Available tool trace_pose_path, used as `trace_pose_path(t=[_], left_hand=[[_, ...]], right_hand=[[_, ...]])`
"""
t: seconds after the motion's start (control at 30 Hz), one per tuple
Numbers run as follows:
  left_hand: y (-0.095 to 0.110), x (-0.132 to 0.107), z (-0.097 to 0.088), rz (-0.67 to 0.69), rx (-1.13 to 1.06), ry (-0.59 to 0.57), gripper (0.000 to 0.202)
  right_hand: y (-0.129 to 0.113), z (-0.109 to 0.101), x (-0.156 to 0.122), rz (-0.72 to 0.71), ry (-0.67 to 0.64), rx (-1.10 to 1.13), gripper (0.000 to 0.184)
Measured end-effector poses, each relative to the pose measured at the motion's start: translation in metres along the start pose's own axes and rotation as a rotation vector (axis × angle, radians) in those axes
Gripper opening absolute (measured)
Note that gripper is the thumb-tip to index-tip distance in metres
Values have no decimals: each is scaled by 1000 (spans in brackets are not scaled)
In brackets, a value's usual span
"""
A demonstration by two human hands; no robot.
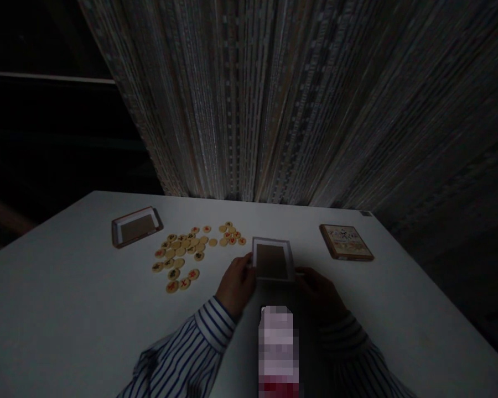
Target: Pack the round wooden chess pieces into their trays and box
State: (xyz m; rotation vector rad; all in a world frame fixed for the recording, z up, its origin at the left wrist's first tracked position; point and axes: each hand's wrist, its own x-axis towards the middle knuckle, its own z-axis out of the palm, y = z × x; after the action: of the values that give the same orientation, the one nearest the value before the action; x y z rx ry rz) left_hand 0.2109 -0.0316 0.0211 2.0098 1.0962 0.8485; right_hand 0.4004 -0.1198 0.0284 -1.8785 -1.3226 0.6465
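Observation:
My left hand (235, 284) grips the left edge of a small open box tray (273, 260) with a brown inside and a white rim. On the tray's near right corner rests my right hand (320, 292), fingers curled, dim in the low light. The tray sits low over the white table (66, 309). Left of it lie several round tan game pieces (191, 251) with red or dark marks, spread loosely. Both sleeves are striped.
A second open box half (136, 226) lies at the far left of the pieces. A brown-framed printed lid or board (346, 241) lies at the right. A striped curtain (299, 99) hangs behind the table. A blurred pink object (277, 342) sits between my forearms.

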Motion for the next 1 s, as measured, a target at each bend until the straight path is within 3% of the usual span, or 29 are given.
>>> trace_pose_path(t=[0.17, 0.57, 1.0], left_hand=[[-5, -6, 3, 13, -46, -20, 37], [-15, -11, 6, 173, 193, -70, 39], [-18, -17, 8, 193, 197, -73, 38]], right_hand=[[10, 2, 2, -29, 5, -83, 34], [15, 1, 0, -9, 10, -197, 33], [11, -4, -3, -33, -16, -323, 32]])
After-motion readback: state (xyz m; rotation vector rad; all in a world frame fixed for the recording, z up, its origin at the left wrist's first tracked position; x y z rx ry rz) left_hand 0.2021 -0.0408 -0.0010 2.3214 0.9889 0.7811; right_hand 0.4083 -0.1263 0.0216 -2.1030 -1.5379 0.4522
